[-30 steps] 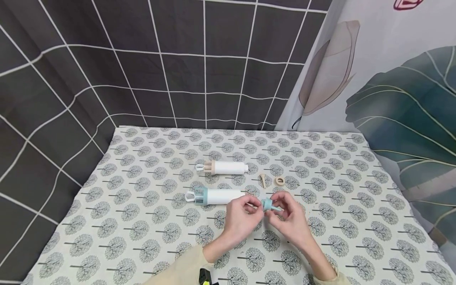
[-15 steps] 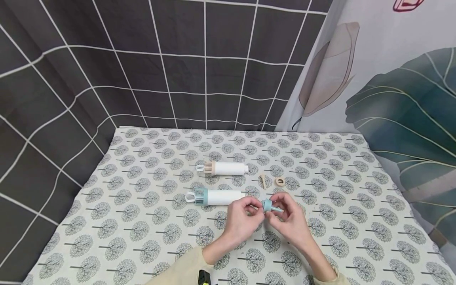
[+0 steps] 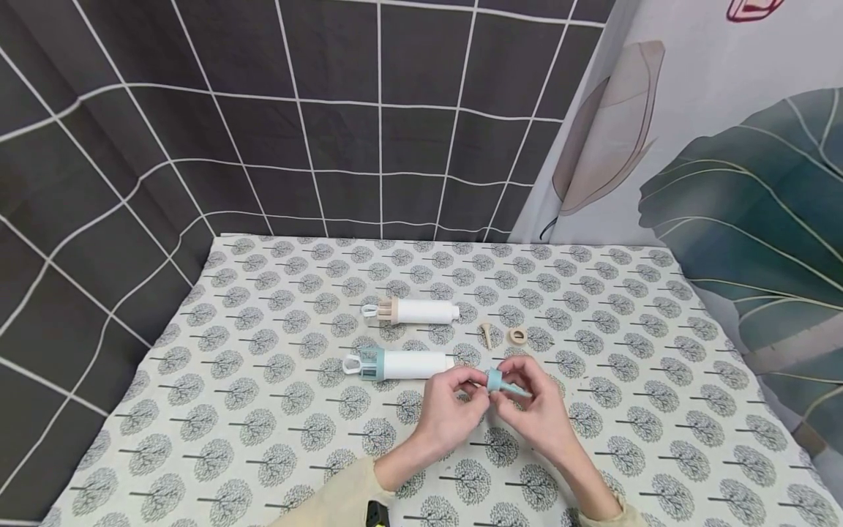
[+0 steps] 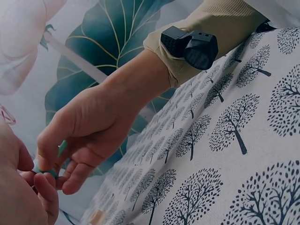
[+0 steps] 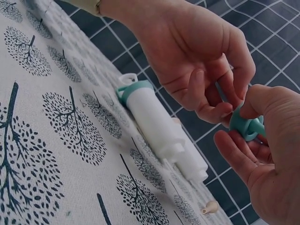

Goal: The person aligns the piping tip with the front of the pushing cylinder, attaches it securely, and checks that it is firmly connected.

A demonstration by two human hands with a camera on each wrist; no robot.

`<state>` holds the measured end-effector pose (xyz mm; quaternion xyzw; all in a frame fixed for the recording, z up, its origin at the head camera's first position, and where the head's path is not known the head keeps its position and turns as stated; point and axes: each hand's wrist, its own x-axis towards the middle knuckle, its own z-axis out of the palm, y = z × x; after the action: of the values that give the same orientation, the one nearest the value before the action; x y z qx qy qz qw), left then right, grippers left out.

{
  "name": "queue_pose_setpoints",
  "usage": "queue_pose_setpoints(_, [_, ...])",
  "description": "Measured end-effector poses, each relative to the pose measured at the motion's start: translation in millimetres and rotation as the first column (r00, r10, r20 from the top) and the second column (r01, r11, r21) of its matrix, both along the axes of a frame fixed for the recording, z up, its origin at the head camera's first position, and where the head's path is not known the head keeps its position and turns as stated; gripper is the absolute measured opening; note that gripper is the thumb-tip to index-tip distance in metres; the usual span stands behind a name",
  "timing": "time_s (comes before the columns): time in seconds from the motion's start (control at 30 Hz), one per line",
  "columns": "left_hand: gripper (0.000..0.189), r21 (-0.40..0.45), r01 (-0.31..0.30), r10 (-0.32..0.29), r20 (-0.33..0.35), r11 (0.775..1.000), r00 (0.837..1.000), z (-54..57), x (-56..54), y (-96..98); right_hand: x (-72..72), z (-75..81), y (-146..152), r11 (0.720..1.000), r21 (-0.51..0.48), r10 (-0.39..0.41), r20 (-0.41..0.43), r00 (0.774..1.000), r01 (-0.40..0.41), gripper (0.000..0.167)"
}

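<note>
A small teal round cap with a narrow stem (image 3: pixel 495 380) is held between both hands above the table. My right hand (image 3: pixel 536 402) grips it by thumb and fingers, the stem pointing right into the palm. From the other side my left hand (image 3: pixel 451 402) pinches its edge with thumb and forefinger. In the right wrist view the teal cap (image 5: pixel 241 123) shows under the right thumb, with the left fingertips right at its rim. Just behind the left hand lies a white cylinder (image 3: pixel 415 364) with a teal slotted collar and a white loop.
Farther back lies a second white cylinder (image 3: pixel 424 311) with a beige collar. To its right are a beige flared peg (image 3: pixel 486 335) and a beige slotted ring (image 3: pixel 517 335). A tree-print cloth (image 3: pixel 263 410) covers the table, and a dark checked curtain (image 3: pixel 329 132) hangs behind.
The stem of the teal cap now shows farther out to the right and tilts slightly downward. Both hands have stayed nearly in place, their fingers shifting slightly around the cap.
</note>
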<state>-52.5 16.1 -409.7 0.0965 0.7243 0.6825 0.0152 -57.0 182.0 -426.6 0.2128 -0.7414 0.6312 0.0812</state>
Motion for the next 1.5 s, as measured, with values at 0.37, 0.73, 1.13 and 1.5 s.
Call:
queue_pose_setpoints(0.37, [0.021,0.036,0.015,-0.014,-0.041,0.999,0.999,-2.7,-0.4,-0.3,-0.8,0.0,-0.5,0.996,-0.081,0.036,-0.015,0.999,-0.037,0.04])
queue_pose_setpoints(0.73, [0.025,0.061,0.056,-0.051,-0.074,0.997,0.996,-4.8,0.6,-4.7,1.1,1.6,0.3,0.986,-0.155,0.068,0.064,0.996,-0.058,0.039])
queue_pose_setpoints(1.13, [0.026,-0.177,-0.094,0.034,-0.316,0.98,0.948,-12.3,-10.9,-26.9,2.7,3.1,0.2,0.989,-0.145,0.034,0.12,0.992,-0.017,0.037])
queue_pose_setpoints(1.5, [0.037,-0.391,-0.158,-0.026,-0.427,0.907,0.904,-8.7,-28.0,-58.6,3.4,2.7,0.5,0.991,-0.135,0.02,0.108,0.994,-0.006,0.036])
